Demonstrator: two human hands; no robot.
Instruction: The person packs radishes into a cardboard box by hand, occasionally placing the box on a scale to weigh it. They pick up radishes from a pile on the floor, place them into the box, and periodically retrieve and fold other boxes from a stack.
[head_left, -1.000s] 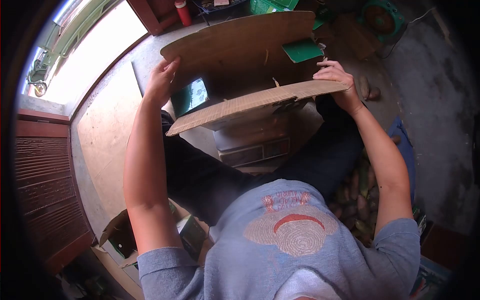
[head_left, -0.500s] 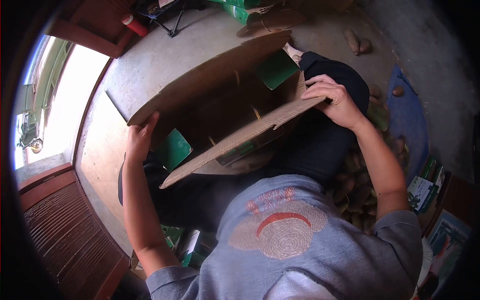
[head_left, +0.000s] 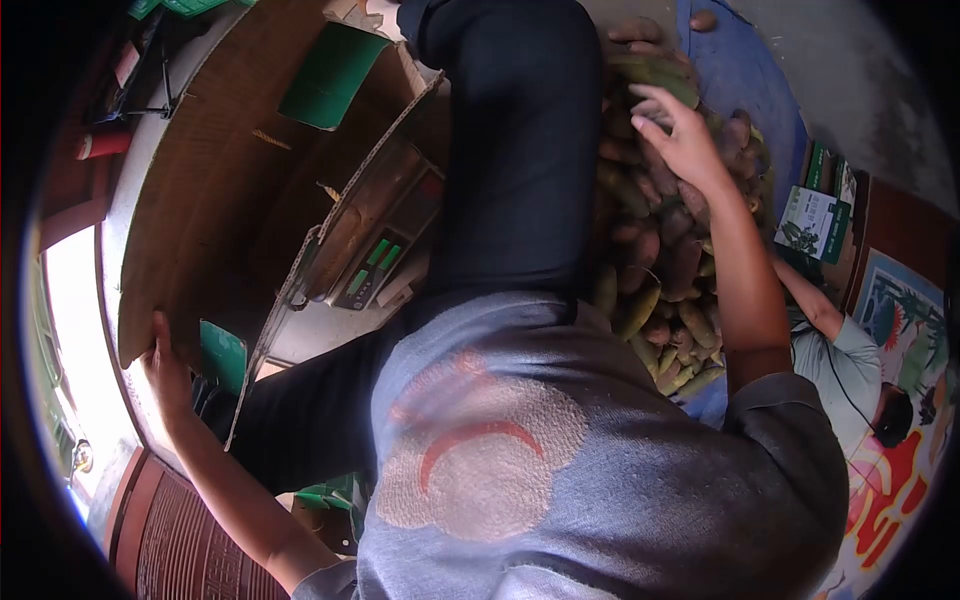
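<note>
A large cardboard box (head_left: 178, 190) stands open at the left, with green inner flaps and bits of rope in its walls. My left hand (head_left: 166, 372) grips the box's near-left edge, thumb over the rim. To the right of my leg lies a heap of oblong reddish-brown and yellow-green produce (head_left: 680, 260), like sweet potatoes or cucumbers. Over the heap's far part is my right hand (head_left: 680, 140), fingers apart and slightly blurred, with nothing in it. A long yellow-green piece (head_left: 650, 75) lies just beyond its fingertips.
Between the box and my leg sits a digital scale (head_left: 372, 270) with a green lit display. A blue sheet (head_left: 750, 65) spreads under the heap. At the right are a printed carton (head_left: 812, 222) and another person (head_left: 850, 365). A red bottle (head_left: 103, 146) is at the far left.
My right hand has let go of the box rim and moved over the produce heap. My left hand still holds the box. The view has turned right, bringing the scale and another person into sight.
</note>
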